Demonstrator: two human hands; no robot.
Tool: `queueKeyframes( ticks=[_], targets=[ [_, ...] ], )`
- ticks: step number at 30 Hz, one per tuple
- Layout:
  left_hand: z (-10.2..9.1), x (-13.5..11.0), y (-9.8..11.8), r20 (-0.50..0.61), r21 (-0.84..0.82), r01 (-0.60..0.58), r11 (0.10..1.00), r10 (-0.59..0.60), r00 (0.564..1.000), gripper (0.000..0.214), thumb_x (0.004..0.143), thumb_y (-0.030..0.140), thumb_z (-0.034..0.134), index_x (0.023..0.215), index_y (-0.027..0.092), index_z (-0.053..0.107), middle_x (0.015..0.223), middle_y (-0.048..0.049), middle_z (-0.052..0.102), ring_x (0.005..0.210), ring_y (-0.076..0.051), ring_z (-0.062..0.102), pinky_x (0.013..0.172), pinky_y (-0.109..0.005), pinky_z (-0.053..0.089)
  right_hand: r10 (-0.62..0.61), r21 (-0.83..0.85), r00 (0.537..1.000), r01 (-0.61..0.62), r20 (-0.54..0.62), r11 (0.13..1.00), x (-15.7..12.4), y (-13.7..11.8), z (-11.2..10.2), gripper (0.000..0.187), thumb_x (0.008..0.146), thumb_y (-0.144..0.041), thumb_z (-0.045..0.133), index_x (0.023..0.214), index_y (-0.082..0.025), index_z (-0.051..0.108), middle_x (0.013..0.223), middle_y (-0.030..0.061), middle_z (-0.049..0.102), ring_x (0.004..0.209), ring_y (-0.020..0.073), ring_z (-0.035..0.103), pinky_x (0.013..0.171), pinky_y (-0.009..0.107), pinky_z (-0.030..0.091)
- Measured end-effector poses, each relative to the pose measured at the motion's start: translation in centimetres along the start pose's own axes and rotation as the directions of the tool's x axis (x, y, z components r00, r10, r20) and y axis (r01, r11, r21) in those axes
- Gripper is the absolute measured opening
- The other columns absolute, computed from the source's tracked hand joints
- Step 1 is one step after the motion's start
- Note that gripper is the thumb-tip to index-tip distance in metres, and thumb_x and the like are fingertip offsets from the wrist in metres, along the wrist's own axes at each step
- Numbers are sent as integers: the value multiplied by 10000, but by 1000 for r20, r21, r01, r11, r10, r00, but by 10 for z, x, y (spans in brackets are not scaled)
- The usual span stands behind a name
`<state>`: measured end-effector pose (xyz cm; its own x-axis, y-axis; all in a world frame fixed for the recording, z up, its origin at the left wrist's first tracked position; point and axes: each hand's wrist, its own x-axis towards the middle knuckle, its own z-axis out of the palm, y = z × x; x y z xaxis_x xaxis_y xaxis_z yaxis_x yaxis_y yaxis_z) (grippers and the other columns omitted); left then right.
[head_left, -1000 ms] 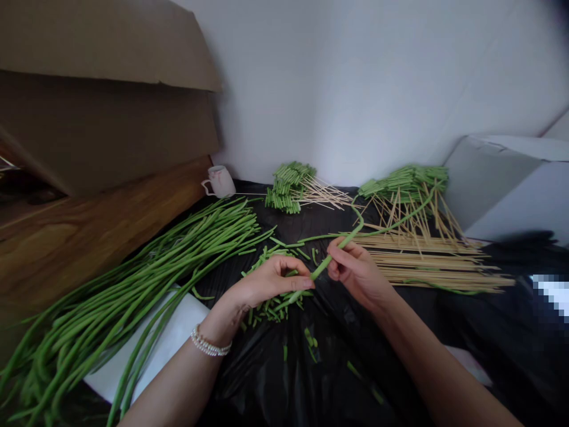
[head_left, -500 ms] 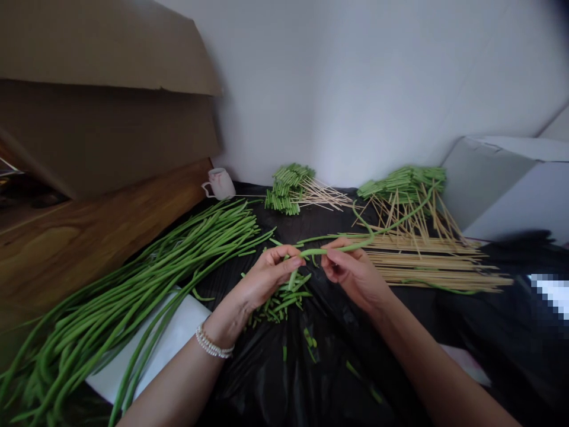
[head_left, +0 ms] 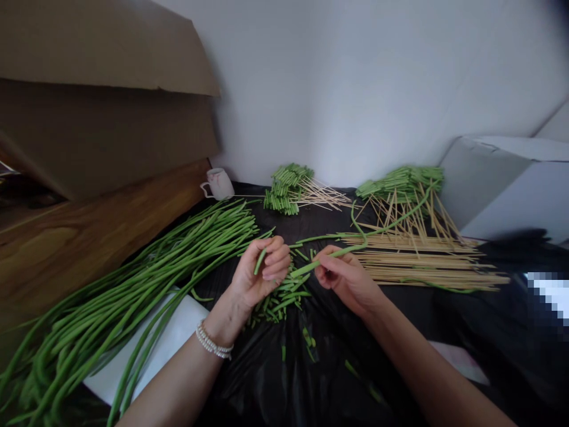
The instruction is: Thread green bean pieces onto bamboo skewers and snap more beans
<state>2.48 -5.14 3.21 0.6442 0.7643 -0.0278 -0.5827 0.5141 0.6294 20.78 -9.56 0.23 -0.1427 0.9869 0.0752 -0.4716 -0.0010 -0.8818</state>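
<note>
My left hand [head_left: 261, 274] is curled shut around a short green bean piece [head_left: 260, 261] that stands up between its fingers. My right hand [head_left: 344, 277] pinches a long green bean [head_left: 355, 248] near its broken end; the bean trails back and to the right over the skewers. The two hands are a little apart above a heap of short cut bean pieces [head_left: 280, 296] on black plastic sheeting [head_left: 311, 367].
A big pile of long beans [head_left: 133, 296] lies to the left, partly over a white board [head_left: 173, 338]. Bare bamboo skewers [head_left: 427, 261] lie to the right. Two stacks of skewered bean pieces [head_left: 284, 187] [head_left: 400, 181] sit at the back, near a small white cup [head_left: 217, 182].
Both hands gripped one long bean close together; now a short piece has come off in my left hand, which has drawn away to the left. My right hand keeps the long remainder.
</note>
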Motion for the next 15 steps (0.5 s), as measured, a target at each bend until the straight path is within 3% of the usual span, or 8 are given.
queueKeyframes(
  ticks=[2, 5, 10, 15],
  targets=[
    [-1, -1, 4, 3, 1, -33, 999, 33, 999, 294, 800, 210, 543, 607, 175, 324, 550, 71, 214, 403, -29, 175, 357, -129, 184, -12, -1, 1000, 12, -1, 1000, 0, -3, -1, 190, 744, -362, 714, 720, -188, 641, 567, -31, 569, 495, 76, 467, 448, 210, 300],
    [-1, -1, 2, 13, 200, 31, 979, -35, 999, 206, 843, 281, 538, 690, 157, 477, 556, 66, 291, 399, -27, 181, 362, -148, 155, -17, -28, 1000, 17, 16, 999, -1, -5, -2, 185, 757, -363, 707, 737, -190, 643, 551, -39, 545, 486, 73, 445, 455, 215, 292],
    [-2, -2, -13, -27, 635, 150, 758, -172, 985, 270, 806, 396, 653, 781, 133, 597, 551, 69, 360, 423, -25, 213, 388, -176, 117, 29, -106, 998, -22, 62, 994, -2, -2, 0, 192, 735, -359, 731, 740, -183, 657, 517, -46, 528, 466, 65, 422, 467, 217, 299],
    [-4, -3, -12, -52, 746, 203, 634, -249, 967, 310, 702, 397, 754, 784, 139, 602, 595, 53, 455, 465, -35, 284, 418, -192, 152, 51, 68, 997, -47, -55, 997, 2, -6, -3, 215, 698, -349, 768, 789, -193, 652, 521, -56, 532, 474, 59, 440, 471, 196, 328]
  ],
)
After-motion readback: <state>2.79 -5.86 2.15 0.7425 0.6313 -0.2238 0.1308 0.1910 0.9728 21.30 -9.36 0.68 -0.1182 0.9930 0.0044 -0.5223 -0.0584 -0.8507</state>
